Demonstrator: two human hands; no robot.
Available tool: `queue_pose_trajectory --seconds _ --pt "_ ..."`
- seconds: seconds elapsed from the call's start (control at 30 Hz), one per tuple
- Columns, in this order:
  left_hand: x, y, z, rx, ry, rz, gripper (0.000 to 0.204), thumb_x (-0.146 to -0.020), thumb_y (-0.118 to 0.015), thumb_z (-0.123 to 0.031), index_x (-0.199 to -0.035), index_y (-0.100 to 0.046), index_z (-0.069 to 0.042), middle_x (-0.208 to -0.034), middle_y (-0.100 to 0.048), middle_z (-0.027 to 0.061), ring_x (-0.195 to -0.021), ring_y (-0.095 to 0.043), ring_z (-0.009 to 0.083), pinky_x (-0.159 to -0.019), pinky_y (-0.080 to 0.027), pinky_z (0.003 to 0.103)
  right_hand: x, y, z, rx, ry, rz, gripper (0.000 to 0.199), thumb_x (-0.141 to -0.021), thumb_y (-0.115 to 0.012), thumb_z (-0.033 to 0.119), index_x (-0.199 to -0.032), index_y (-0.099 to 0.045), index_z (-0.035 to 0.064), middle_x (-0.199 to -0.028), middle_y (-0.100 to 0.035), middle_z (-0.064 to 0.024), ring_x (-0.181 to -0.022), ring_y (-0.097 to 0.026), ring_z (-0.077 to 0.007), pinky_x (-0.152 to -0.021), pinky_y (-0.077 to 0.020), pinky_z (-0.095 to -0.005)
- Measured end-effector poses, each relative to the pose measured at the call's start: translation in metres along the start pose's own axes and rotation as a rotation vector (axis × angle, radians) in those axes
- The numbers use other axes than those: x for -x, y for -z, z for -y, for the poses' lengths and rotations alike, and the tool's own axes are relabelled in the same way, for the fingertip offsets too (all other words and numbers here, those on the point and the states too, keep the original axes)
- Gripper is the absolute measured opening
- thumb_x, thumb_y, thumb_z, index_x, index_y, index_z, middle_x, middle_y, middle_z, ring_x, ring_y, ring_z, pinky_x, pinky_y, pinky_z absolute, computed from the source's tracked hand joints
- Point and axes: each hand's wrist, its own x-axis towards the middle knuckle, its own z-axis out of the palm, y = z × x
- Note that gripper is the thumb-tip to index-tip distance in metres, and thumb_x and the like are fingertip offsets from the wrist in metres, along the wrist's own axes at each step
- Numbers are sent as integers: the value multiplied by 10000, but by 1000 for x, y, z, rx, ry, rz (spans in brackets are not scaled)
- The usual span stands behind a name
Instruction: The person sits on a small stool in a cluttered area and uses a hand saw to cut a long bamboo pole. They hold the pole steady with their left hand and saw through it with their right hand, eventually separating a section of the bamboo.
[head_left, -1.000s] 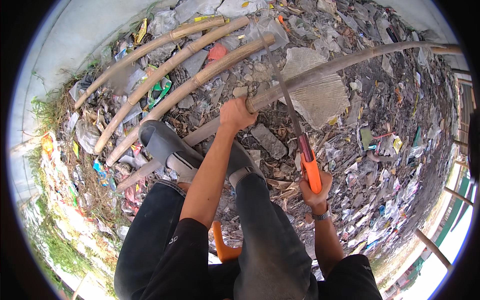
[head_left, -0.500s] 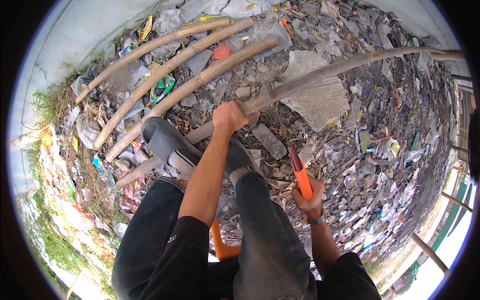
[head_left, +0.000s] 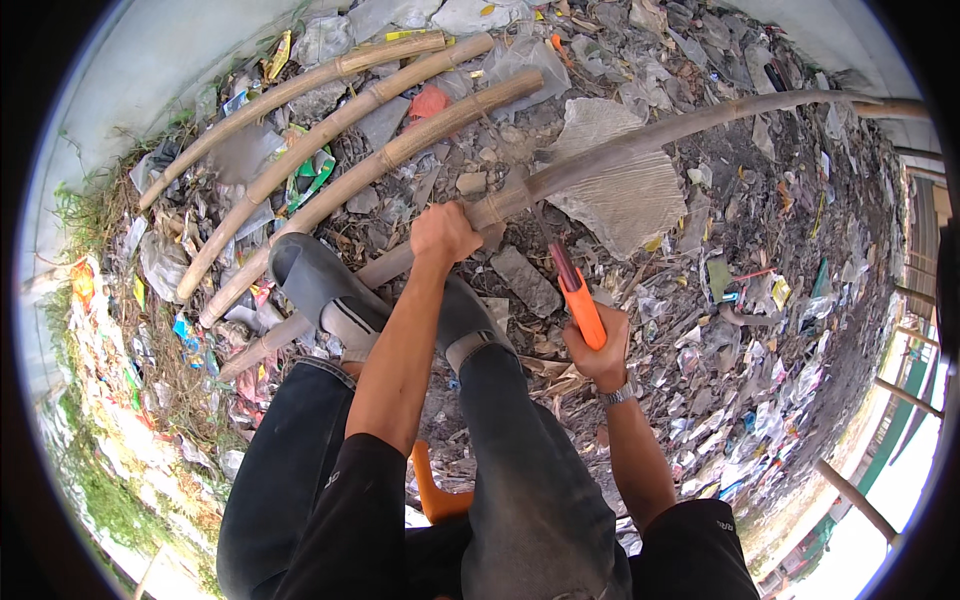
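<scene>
A long bamboo pole (head_left: 610, 160) runs across the ground from lower left to upper right. My left hand (head_left: 445, 232) is closed around it near the middle. To the right of that, my right hand (head_left: 598, 345) grips the orange handle of a hand saw (head_left: 585, 312). Its thin blade points up and left to the pole, meeting it just right of a node; the blade is blurred there. My grey boots (head_left: 318, 280) are close to my left hand, one of them across the pole's lower part.
Three cut bamboo pieces (head_left: 385, 160) lie side by side at upper left. A flat broken concrete slab (head_left: 640, 205) is under the pole, and a brick-like block (head_left: 527, 282) lies nearer. Plastic scraps and rubble cover the ground. An orange curved object (head_left: 432, 490) shows between my legs. A pale wall (head_left: 100, 120) borders the left.
My right hand has moved up and left with the saw, closer to the pole. My left hand keeps its hold on the pole. The whole view has shifted slightly.
</scene>
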Motion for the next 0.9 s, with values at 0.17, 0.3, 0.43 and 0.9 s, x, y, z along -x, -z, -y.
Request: queue_pose_trajectory --seconds 0.17,0.3,0.43,0.9 --pt "0 -5 8 4 -14 35 491 -796 -720 -406 -1068 -790 -3 -1077 -760 267 -1077 -731 416 -957 -579 483 -16 -5 7 -87 -65 -25 146 -753 -698 64 -711 -570 7 -558 -503 -45 -489 -465 -127 -496 -397 -317" --pt "4 3 3 29 -9 -12 471 -786 -731 -384 -1063 -789 -7 -1082 -760 264 -1064 -733 417 -951 -578 483 94 46 -2 0 -144 50 133 -743 -698 71 -692 -585 24 -549 -524 -51 -461 -486 -142 -487 -422 -312" --pt "0 5 3 -7 2 -30 503 -794 -746 -418 -1081 -781 -5 -1084 -759 265 -1063 -732 422 -946 -577 489 129 62 8 133 -115 81 135 -726 -712 96 -693 -603 24 -547 -541 -89 -435 -527 -227 -491 -451 -334" --pt "-5 -4 16 -9 -35 -33 428 -759 -697 -289 -1075 -781 -13 -1086 -753 273 -1058 -725 433 -960 -580 481 128 67 6 119 -63 79 109 -728 -669 43 -673 -581 11 -547 -520 -47 -463 -481 -109 -475 -420 -299"
